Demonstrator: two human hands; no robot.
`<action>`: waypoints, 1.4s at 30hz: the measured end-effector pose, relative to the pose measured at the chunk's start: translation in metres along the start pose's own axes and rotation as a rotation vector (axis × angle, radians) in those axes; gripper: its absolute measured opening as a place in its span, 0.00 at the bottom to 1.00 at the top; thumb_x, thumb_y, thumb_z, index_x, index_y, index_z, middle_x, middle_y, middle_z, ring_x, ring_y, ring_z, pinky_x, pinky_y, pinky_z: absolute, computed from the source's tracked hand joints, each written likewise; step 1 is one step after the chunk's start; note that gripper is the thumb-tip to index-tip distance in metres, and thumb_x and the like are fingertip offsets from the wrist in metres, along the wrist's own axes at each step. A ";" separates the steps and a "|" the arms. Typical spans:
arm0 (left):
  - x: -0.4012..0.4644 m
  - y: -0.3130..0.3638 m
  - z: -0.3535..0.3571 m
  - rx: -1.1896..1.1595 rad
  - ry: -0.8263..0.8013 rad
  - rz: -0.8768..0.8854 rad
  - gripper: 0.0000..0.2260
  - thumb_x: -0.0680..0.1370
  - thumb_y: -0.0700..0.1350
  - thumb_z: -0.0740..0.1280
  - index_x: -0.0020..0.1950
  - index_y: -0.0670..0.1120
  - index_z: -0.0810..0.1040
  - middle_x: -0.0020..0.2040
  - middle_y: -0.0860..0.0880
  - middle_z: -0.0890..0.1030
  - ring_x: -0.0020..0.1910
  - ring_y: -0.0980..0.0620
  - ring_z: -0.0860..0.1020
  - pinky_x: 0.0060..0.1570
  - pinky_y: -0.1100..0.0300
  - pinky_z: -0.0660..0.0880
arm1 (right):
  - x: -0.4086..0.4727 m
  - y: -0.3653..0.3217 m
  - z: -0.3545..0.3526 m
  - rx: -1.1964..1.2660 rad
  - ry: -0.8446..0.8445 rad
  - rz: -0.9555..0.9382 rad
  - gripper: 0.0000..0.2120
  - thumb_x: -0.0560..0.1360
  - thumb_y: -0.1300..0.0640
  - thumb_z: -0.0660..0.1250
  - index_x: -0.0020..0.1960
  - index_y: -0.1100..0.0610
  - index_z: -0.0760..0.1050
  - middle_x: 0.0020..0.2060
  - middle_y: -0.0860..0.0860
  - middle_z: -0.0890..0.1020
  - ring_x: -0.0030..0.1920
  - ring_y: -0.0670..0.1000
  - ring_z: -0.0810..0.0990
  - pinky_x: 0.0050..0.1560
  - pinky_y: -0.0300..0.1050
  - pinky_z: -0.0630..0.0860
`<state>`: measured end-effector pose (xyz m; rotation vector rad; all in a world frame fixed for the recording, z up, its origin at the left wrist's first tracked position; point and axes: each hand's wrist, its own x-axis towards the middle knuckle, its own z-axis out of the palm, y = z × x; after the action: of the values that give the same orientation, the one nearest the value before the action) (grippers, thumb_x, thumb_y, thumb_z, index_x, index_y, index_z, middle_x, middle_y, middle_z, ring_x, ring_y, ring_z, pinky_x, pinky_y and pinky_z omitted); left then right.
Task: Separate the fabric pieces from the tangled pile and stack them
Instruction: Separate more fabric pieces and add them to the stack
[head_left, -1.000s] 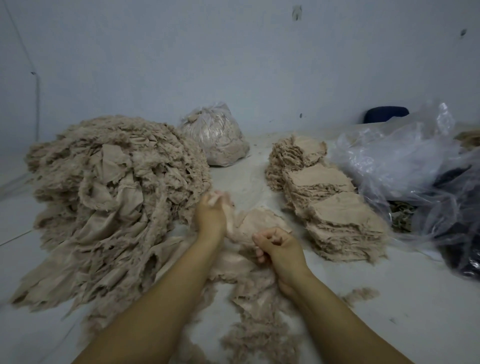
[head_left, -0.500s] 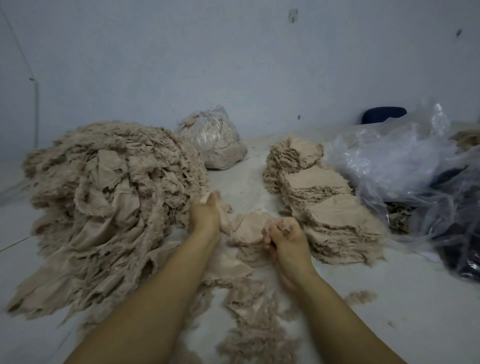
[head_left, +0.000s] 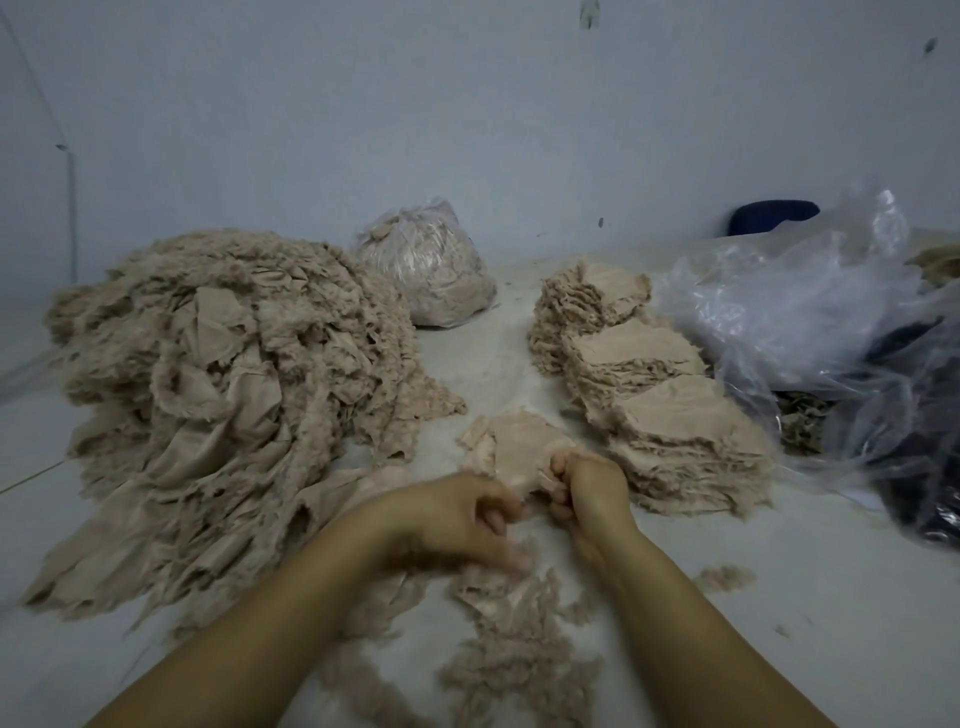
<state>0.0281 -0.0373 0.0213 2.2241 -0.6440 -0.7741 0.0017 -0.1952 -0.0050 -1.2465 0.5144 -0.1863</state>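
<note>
A big tangled pile (head_left: 218, 389) of beige, frayed fabric fills the left of the floor. Three neat stacks (head_left: 654, 384) of the same fabric run in a row at the right. Between them lies a small bunch of fabric pieces (head_left: 511, 447). My right hand (head_left: 587, 480) is closed on the near edge of that bunch. My left hand (head_left: 457, 512) sits just left of it, fingers curled and blurred, touching the same fabric near the right hand; whether it grips is unclear. Loose frayed scraps (head_left: 514, 623) lie under my wrists.
A clear plastic bag (head_left: 426, 270) stuffed with beige fabric stands by the back wall. Crumpled clear plastic sheeting (head_left: 810, 306) and dark bags (head_left: 914, 457) crowd the right side. A dark blue object (head_left: 774, 215) sits behind them. A small lint tuft (head_left: 724, 578) lies at the right.
My left hand has come back from the tangled pile's edge toward me and now sits beside my right hand. The right hand keeps hold of the small fabric bunch.
</note>
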 end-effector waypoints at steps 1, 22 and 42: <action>-0.001 -0.003 0.006 0.127 -0.012 0.060 0.19 0.68 0.51 0.76 0.56 0.48 0.79 0.43 0.59 0.79 0.41 0.62 0.77 0.42 0.68 0.72 | -0.001 0.000 -0.001 -0.013 -0.022 0.015 0.15 0.72 0.70 0.52 0.31 0.57 0.67 0.21 0.50 0.64 0.19 0.47 0.59 0.19 0.36 0.55; -0.011 -0.008 0.006 -1.020 0.448 0.083 0.08 0.80 0.43 0.60 0.46 0.41 0.76 0.38 0.44 0.78 0.36 0.49 0.77 0.38 0.55 0.76 | -0.020 0.013 0.009 -0.063 -0.398 -0.185 0.15 0.79 0.56 0.65 0.33 0.54 0.73 0.23 0.50 0.74 0.22 0.47 0.70 0.21 0.36 0.66; -0.008 -0.013 -0.007 -1.334 0.685 0.052 0.09 0.82 0.36 0.56 0.55 0.40 0.75 0.40 0.42 0.82 0.35 0.48 0.80 0.35 0.57 0.78 | -0.018 0.017 0.011 -0.116 -0.331 -0.326 0.11 0.77 0.56 0.67 0.37 0.57 0.78 0.20 0.44 0.70 0.20 0.44 0.62 0.21 0.35 0.62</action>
<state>0.0299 -0.0205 0.0187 1.0617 0.1807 -0.1968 -0.0116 -0.1732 -0.0139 -1.4373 0.0338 -0.2206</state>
